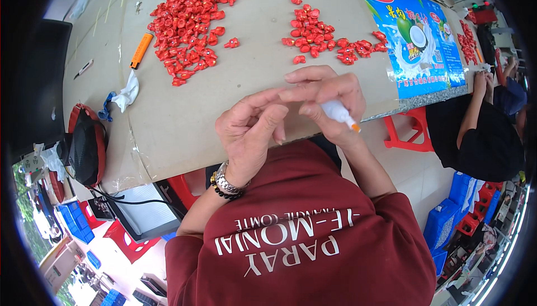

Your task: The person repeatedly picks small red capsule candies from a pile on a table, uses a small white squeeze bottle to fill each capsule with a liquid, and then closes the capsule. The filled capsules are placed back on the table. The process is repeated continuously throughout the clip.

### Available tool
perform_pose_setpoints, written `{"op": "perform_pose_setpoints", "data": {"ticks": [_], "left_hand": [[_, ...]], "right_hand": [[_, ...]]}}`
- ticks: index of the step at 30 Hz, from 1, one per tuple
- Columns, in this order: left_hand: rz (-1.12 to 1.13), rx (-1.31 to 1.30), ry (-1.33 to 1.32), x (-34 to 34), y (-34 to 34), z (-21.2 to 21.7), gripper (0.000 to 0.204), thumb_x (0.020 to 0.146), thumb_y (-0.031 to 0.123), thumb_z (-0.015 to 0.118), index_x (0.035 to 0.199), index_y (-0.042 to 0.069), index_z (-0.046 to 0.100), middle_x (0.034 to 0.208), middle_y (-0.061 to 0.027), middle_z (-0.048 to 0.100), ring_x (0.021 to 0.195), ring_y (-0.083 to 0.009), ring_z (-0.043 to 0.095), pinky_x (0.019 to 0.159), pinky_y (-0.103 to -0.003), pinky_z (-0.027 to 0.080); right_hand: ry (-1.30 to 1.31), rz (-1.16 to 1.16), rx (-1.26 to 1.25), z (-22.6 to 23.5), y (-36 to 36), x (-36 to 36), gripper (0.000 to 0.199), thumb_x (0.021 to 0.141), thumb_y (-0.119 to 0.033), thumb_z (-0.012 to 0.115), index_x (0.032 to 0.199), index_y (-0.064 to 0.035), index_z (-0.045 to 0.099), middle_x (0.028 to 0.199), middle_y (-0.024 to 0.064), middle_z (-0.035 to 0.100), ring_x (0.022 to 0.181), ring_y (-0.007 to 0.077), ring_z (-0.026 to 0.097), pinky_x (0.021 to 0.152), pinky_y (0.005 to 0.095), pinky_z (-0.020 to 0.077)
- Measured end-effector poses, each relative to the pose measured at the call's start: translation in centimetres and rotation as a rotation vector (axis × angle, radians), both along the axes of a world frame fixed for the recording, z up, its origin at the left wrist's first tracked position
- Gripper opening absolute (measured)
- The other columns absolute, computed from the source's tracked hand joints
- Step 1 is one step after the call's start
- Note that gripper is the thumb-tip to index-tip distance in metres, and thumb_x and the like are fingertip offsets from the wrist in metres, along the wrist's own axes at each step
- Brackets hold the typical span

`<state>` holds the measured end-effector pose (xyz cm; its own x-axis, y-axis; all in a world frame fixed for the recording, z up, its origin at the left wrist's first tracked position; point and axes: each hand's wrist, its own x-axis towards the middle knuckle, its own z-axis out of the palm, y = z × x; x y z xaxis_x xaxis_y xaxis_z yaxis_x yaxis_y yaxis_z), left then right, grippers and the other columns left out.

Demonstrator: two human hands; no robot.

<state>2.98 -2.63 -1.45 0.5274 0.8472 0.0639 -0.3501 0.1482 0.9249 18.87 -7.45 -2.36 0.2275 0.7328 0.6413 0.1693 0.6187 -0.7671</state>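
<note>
My right hand [342, 94] is closed around a small white squeeze bottle [334, 110] with an orange tip, which points down and to the right. My left hand [251, 121] is beside it, above the near edge of the table; its fingers are bent and meet the right fingertips. What those fingers hold, if anything, is hidden. Beyond my hands lies a large pile of small red plastic pieces [184, 26], some with white and dark spots. To its right is a smaller group of red pieces [313, 32], trailing toward a blue poster.
The blue poster [400, 32] with a coconut picture covers the table's right part. On the left lie an orange utility knife [141, 51], a pen [84, 69], a crumpled white tissue [127, 92] and a black-and-red bag [88, 144]. A co-worker [475, 121] sits at right near a red stool [411, 132].
</note>
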Motion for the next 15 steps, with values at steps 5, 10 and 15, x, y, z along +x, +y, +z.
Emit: {"op": "perform_pose_setpoints", "data": {"ticks": [5, 10, 15], "left_hand": [[-0.045, -0.124, -0.070, 0.04, 0.11, 0.28, 0.025, 0.089, 0.005, 0.061, 0.111, -0.006, 0.061, 0.081, -0.0097, 0.066, 0.048, -0.0094, 0.051, 0.041, -0.021, 0.041], [-0.035, -0.174, -0.065, 0.04, 0.16, 0.86, 0.021, 0.088, -0.002, 0.058, 0.108, -0.005, 0.062, 0.069, -0.0047, 0.063, 0.047, -0.0069, 0.052, 0.040, -0.018, 0.038], [-0.045, -0.143, -0.063, -0.12, 0.32, 0.55, 0.019, 0.089, 0.002, 0.059, 0.106, -0.005, 0.062, 0.078, -0.0093, 0.065, 0.045, -0.0093, 0.050, 0.039, -0.020, 0.039]], "right_hand": [[-0.229, -0.026, 0.043, 0.48, -0.04, 0.57, 0.015, 0.079, 0.003, 0.067, 0.085, -0.0056, 0.056, 0.101, 0.0123, 0.070, 0.108, 0.0316, 0.059, 0.068, 0.0316, 0.0552], [-0.196, -0.021, 0.045, 0.48, 0.02, 0.16, 0.016, 0.076, 0.007, 0.066, 0.082, -0.0048, 0.057, 0.102, 0.0132, 0.069, 0.112, 0.0315, 0.057, 0.063, 0.0282, 0.0572], [-0.134, 0.024, 0.027, 0.36, 0.04, 0.13, 0.015, 0.077, 0.006, 0.066, 0.083, -0.0041, 0.058, 0.103, 0.0136, 0.069, 0.112, 0.0309, 0.057, 0.064, 0.0287, 0.0568]]}}
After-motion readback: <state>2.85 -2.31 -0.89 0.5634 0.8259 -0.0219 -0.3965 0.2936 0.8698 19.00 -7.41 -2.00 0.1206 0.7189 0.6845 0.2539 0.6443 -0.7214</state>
